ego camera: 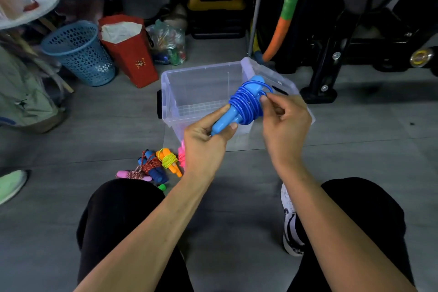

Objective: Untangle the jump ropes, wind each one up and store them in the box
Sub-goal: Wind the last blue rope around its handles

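Observation:
I hold a blue jump rope [244, 104] over the near rim of a clear plastic box [201, 83]. Its cord is coiled many times around the two light-blue handles. My left hand [206, 140] grips the lower ends of the handles. My right hand [284, 116] pinches the cord's last loop at the upper right of the bundle. On the floor to the left lie wound ropes: an orange-handled one with yellow cord [169, 161], a blue-handled one with red speckled cord [151, 167], a pink-handled one [135, 175], and a pink one [181, 156] partly hidden behind my left wrist.
The box stands on grey floor tiles, nothing visible inside it. Behind it stand a blue mesh basket [80, 52], a red paper bag [130, 50], a plastic bag of bottles [169, 42] and black exercise equipment [343, 42]. My knees and a white shoe [290, 220] are below.

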A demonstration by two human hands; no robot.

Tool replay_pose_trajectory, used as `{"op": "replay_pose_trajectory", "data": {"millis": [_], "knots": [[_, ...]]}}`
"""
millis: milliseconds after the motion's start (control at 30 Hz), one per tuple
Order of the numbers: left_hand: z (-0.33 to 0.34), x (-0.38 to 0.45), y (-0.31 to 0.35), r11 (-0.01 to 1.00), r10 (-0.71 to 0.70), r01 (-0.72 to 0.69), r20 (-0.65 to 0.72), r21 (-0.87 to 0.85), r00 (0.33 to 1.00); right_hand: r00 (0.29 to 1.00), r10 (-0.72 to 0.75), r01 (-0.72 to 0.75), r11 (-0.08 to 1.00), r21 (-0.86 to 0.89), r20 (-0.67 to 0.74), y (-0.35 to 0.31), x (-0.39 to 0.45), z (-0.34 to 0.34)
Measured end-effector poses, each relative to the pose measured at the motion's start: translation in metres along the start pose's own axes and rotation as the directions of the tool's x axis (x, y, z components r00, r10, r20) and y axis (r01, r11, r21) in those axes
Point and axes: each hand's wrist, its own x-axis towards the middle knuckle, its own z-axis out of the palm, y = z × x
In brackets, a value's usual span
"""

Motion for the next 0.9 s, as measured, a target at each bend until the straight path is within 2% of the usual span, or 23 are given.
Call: {"op": "replay_pose_trajectory", "data": {"millis": [233,333,533,767,900], "knots": [[-0.004,-0.003,0.001,0.999,0.021,-0.020,-0.017,0.033,1.000,0.983,-0.150,0.165,0.974,-0.156,0.105,0.001,-0.007,0.005],[-0.007,-0.001,0.000,0.999,0.043,-0.042,-0.023,0.014,0.999,0.969,-0.178,0.206,0.965,-0.159,0.172,-0.001,-0.016,0.008],[-0.009,-0.001,-0.001,0.997,0.073,-0.072,-0.023,0.031,0.997,0.963,0.027,0.000,0.995,-0.099,0.269,-0.003,-0.009,0.002],[-0.007,-0.004,-0.003,0.987,0.068,-0.066,-0.009,0.147,0.998,0.910,0.119,0.016,0.947,-0.322,0.397,0.003,-0.008,-0.003],[-0.004,-0.003,-0.003,0.991,0.078,-0.076,-0.016,0.108,0.997,0.921,0.139,-0.033,0.959,-0.282,0.363,0.004,-0.012,-0.003]]}}
